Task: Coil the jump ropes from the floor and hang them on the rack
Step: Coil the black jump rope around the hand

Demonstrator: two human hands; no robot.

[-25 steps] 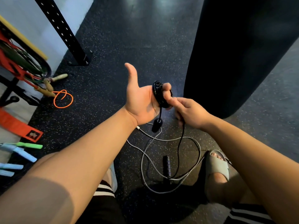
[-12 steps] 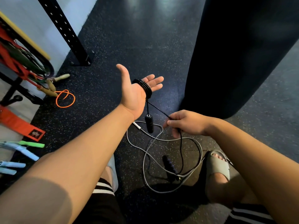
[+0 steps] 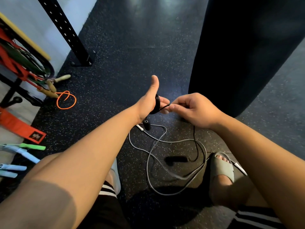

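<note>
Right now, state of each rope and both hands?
black jump rope, partly coiled round the left hand, rest trailing to the floor.
grey jump rope, uncoiled, loose on the floor.
orange rope, loose loop on the floor.
left hand, open, thumb up, carrying the coil.
right hand, pinches the black cord beside the coil.

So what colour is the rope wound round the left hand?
Black rope; clearest in head view.

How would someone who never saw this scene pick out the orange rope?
Start at the black holed post bolted to the floor at upper left. Just below its foot, beside the wooden handles, lies the orange rope. It alone is a bright orange loop; the grey rope and black rope sit further right.
</note>
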